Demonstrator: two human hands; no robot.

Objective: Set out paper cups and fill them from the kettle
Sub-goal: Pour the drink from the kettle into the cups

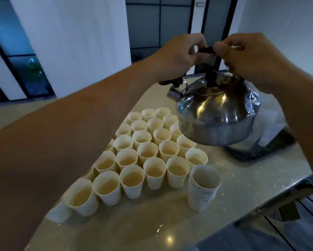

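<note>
Two hands are seen in the head view, both raised to the black handle (206,50) of a steel kettle (215,113), which is held in the air above the far right corner of the block of paper cups (148,151). The left hand (181,53) is curled round the handle's left end and the right hand (251,57) is curled round its right end, so the fingers (219,48) are closed on the handle and the kettle body hangs directly beneath them. A two-handed grip is probably used because the kettle is judged heavy and must be steadied. The spout (173,93) is turned to the left and away, over the worktop (242,178) beyond the cups; no stream is seen.

The cups are packed rim to rim in rows, likely so that pouring can pass from one to the next with little travel. A pale brown liquid is seen in most of them. A stack of empty cups (203,187) stands just beside the nearest row, within easy reach. A dark base (264,147) with clear plastic wrapping lies behind the kettle.
</note>
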